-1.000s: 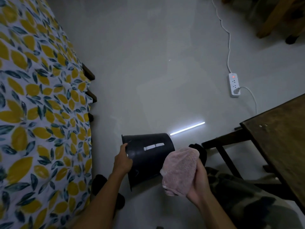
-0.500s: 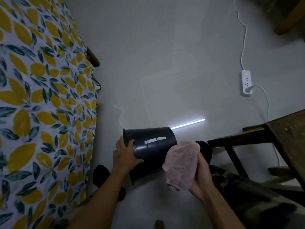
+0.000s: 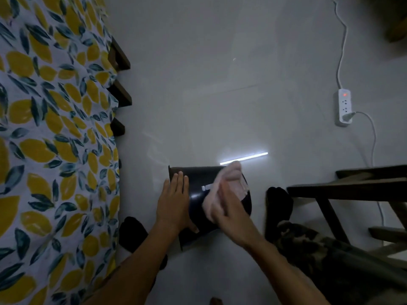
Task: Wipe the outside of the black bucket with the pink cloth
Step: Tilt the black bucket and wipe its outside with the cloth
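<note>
The black bucket is held tipped on its side above the grey floor, rim to the left. My left hand lies flat on its outer wall near the rim, thumb underneath, gripping it. My right hand presses the pink cloth against the bucket's upper right side; the hand and cloth are motion-blurred. The cloth covers part of the bucket's base end.
A bed with a yellow-leaf sheet fills the left. A dark wooden table stands at the right. A white power strip with cable lies on the floor at far right. My dark-socked feet flank the bucket.
My right hand has carried the pink cloth from beside the bucket onto its side wall. My left hand has shifted from the rim to lie flatter across the wall.
</note>
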### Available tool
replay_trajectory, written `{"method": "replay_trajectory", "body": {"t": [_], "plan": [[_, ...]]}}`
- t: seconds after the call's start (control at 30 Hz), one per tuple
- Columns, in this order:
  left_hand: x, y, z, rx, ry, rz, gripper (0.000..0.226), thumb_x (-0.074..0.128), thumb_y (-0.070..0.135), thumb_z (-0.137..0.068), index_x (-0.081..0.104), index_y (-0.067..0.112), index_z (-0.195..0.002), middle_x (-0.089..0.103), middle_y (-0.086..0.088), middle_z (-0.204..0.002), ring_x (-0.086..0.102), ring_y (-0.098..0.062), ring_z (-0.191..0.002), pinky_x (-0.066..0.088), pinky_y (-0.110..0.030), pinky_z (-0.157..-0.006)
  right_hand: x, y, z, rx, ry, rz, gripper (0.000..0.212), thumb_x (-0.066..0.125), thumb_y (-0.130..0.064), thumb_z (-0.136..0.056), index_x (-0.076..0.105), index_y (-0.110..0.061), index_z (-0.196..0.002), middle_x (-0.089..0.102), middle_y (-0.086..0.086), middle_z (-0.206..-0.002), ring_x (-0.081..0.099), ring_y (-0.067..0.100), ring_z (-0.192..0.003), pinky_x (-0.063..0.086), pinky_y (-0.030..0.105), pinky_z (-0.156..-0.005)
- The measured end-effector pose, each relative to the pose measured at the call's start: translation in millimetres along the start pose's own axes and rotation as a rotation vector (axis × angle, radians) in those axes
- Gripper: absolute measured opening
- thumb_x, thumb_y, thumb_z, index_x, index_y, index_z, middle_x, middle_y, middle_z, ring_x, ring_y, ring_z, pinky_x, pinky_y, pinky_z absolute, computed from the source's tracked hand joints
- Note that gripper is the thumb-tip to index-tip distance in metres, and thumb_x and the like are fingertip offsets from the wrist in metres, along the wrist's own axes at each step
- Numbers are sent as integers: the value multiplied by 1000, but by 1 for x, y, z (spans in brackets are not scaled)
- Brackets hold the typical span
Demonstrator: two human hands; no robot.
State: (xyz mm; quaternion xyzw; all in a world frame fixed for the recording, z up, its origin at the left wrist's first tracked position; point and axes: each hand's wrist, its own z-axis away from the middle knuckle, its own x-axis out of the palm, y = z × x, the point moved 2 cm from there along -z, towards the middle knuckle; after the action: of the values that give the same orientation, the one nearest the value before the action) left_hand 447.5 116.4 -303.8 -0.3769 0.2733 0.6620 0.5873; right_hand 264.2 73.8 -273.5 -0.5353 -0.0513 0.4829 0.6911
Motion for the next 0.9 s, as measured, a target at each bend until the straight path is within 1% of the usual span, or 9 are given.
{"method": "replay_trajectory", "body": {"t": [0.07,0.17,0.27,0.37,0.43,0.57,0.67,0.8,0.9], "plan": [[7,-2,1,38,85,81,155,73,85,-55,-1,-2,-160,-8,-24,-167,1,-37,-157,-2,-48,-126,45,8,-14,-54,-14,408,70,23,-54,-106,1,-23,-165,-3,6,-173,-4,28,-158,14,54,-126],[20,-2,3,65,172,145,152,75,87,-43,28,-3,-156,13,-27,-162,30,-41,-150,15,-50,-123,78,25,-45,-118,18,654,75,12,-60,-103,16,-17,-164,6,14,-172,3,38,-158,10,60,-124],[30,-7,3,63,124,197,164,75,88,-40,5,0,-160,-5,-22,-165,6,-33,-155,0,-45,-126,66,31,-84,-127,77,670,67,25,-55,-103,18,-27,-164,10,5,-173,4,28,-159,7,55,-125],[30,-8,4,36,103,230,166,76,88,-39,5,-1,-160,-5,-20,-167,9,-35,-156,3,-43,-124,36,48,-109,6,155,651,55,24,-49,-105,32,-32,-157,31,1,-166,21,21,-155,20,51,-123],[22,-7,4,20,39,244,166,77,86,-46,-9,1,-160,-17,-18,-168,-4,-33,-157,-6,-41,-124,20,65,-106,96,218,654,55,21,-45,-106,36,-27,-156,35,4,-164,25,25,-153,22,50,-124],[14,-6,0,-2,20,221,164,78,83,-53,-21,4,-157,-28,-16,-165,-17,-31,-156,-12,-41,-124,27,82,-47,137,303,635,67,17,-46,-107,9,-12,-165,11,20,-170,6,38,-158,24,58,-122],[19,-4,2,1,0,243,163,76,84,-53,-25,4,-154,-32,-17,-162,-20,-32,-154,-13,-43,-123,65,63,-13,-48,267,651,76,18,-54,-106,-7,-9,-163,7,26,-168,1,37,-157,16,58,-120],[31,1,8,34,103,217,159,69,93,-38,26,-5,-156,15,-27,-164,27,-43,-150,22,-55,-119,90,47,-42,-94,220,651,70,32,-47,-107,13,-12,-164,7,16,-171,5,35,-158,12,55,-124],[36,0,8,28,47,174,167,75,92,-25,30,-3,-156,20,-26,-164,24,-41,-150,23,-54,-119,68,48,-87,-105,130,677,63,25,-48,-109,13,-23,-165,6,6,-173,2,27,-159,9,53,-125]]}}
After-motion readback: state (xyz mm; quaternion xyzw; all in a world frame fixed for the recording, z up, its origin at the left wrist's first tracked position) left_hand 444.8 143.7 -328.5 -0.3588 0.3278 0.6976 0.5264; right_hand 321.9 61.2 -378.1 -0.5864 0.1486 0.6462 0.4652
